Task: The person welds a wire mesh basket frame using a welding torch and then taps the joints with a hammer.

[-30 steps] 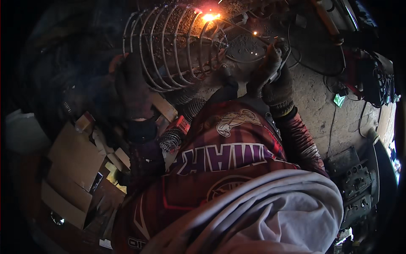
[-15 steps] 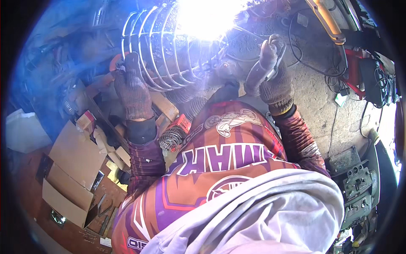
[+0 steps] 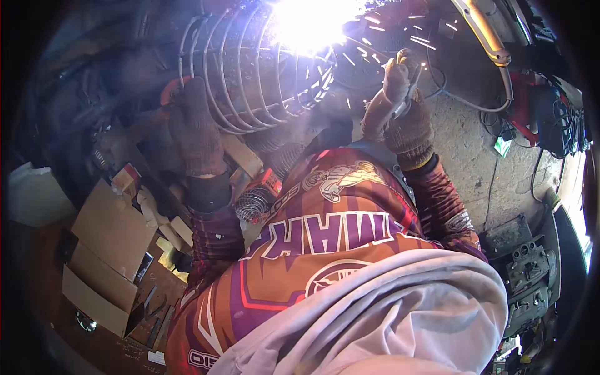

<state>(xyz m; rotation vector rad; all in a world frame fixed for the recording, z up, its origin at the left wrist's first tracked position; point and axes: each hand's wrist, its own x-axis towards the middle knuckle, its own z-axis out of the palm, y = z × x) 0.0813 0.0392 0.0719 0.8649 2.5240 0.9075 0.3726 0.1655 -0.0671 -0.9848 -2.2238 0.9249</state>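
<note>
A domed cage of bent steel wire lies at the top centre. My left hand, in a brown knit glove, rests on the cage's left side and steadies it. My right hand, also gloved, is closed around a welding torch aimed at the cage's right end. A white welding arc glares there and sparks fly to the right. The cage's far end is lost in the glare.
Flattened cardboard boxes and small tools lie at the lower left. A small wire coil sits below the cage. Cables cross the concrete floor on the right, toward dark machines. A white container stands at far left.
The arc grew from a small orange spark to a full white glare, now throwing sparks. Both hands stay about where they were on cage and torch.
</note>
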